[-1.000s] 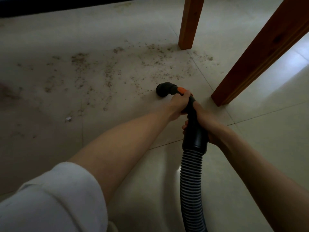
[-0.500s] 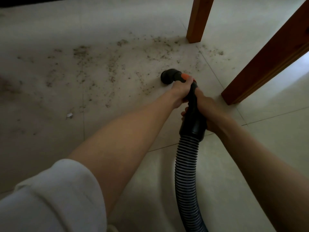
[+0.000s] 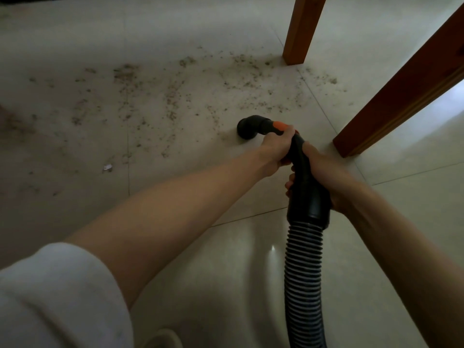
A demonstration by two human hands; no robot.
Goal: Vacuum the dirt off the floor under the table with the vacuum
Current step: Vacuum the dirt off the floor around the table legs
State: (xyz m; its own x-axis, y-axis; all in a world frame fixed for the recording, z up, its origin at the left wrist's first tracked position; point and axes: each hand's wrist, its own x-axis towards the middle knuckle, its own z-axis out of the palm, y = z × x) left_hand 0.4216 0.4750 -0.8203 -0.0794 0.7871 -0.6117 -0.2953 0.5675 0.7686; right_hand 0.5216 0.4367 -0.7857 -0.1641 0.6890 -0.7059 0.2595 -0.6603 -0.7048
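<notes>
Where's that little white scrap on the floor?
In the head view, the white scrap lies on the floor left of the vacuum nozzle, near a tile seam, amid the dirt.

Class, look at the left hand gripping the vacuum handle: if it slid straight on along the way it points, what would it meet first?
The left hand points up-left along the handle, so it would first meet the orange button, then the black nozzle elbow. Beyond lies scattered dirt.
</notes>
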